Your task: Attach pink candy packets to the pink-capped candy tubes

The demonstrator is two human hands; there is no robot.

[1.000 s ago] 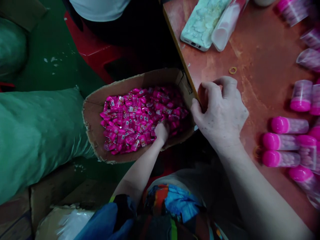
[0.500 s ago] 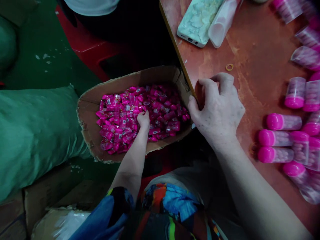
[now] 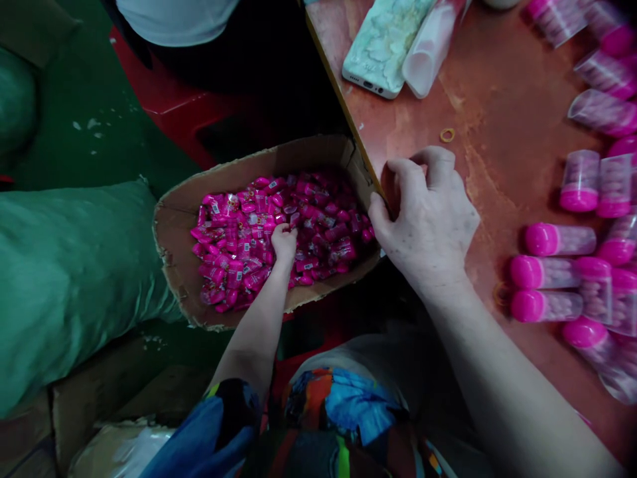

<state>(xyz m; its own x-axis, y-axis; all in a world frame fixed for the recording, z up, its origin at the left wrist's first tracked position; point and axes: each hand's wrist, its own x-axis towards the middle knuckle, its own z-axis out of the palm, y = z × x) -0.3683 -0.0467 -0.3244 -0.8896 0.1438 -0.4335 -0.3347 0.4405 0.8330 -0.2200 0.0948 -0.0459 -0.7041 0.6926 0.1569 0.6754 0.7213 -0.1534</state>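
My left hand (image 3: 284, 243) reaches down into a cardboard box (image 3: 182, 216) full of small pink packs (image 3: 233, 229) in clear printed wrap. Its fingers are closed at the top of the heap, around what looks like one pink pack (image 3: 294, 219); the fingertips are partly hidden. On the reddish table (image 3: 502, 126), my right hand (image 3: 430, 212) rests at the edge above the box. Its thumb and fingers are bent and apart, with nothing visible between them.
Several clear tubes with pink caps (image 3: 542, 239) lie on the table's right side. A phone (image 3: 383, 50), a rolled clear sheet (image 3: 423, 66) and a rubber band (image 3: 446, 135) are farther back. Beside the box stand a green sack (image 3: 74, 279) and a red stool (image 3: 164, 99).
The view has shifted slightly, so the table and its things sit a little more to the left. My left hand stays at the heap, and my right hand keeps its place at the table edge.
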